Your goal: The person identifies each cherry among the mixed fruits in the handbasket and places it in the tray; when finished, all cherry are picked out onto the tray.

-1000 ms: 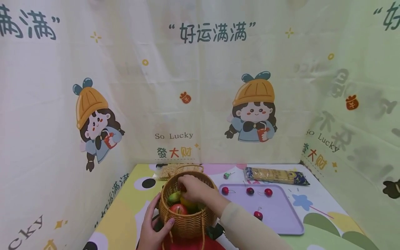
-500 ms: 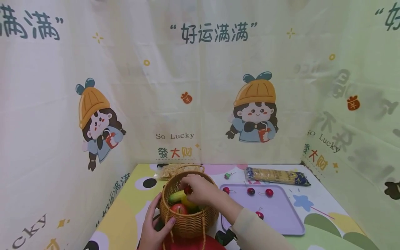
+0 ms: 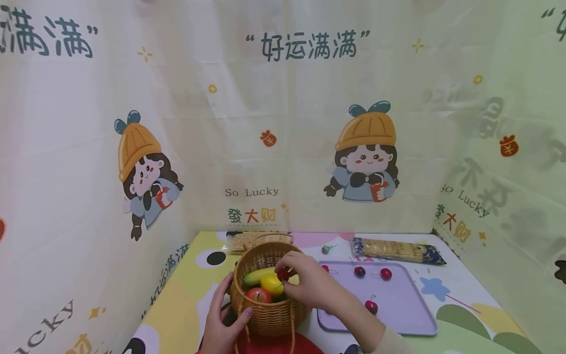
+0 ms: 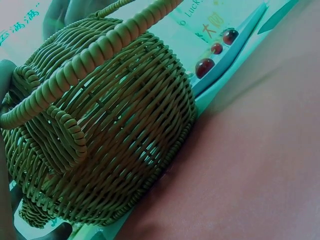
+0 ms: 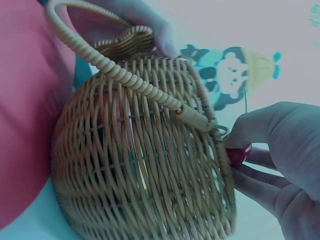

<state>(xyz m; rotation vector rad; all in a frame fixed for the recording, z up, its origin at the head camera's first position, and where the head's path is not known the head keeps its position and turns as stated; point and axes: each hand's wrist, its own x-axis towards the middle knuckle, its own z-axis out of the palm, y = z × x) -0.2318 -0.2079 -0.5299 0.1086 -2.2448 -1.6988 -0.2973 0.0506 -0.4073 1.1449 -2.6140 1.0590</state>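
A woven wicker basket [image 3: 274,318] stands near the front of the table. My left hand [image 3: 222,320] holds its left side, thumb over the front rim and fingers round the back. My right hand [image 3: 311,281] pinches a dark red cherry [image 3: 282,274] over the right part of the basket's opening. In the right wrist view, that cherry [image 5: 239,154] shows between thumb and fingers at the rim, its stem up. Inside the basket lie a red apple [image 3: 258,295], a yellow lemon-like fruit [image 3: 270,284] and a greenish-yellow banana [image 3: 257,276].
Right of the basket lies a lilac tray [image 3: 407,307] with several cherries [image 3: 386,274]. Behind it are a long noodle-like packet [image 3: 398,250] and a small green item [image 3: 326,249]. A clear bag of pale grains [image 3: 242,241] lies behind the basket.
My right hand has come up from deep in the basket and shifted right towards the rim with the cherry, uncovering more fruit. My left hand keeps its hold on the basket.
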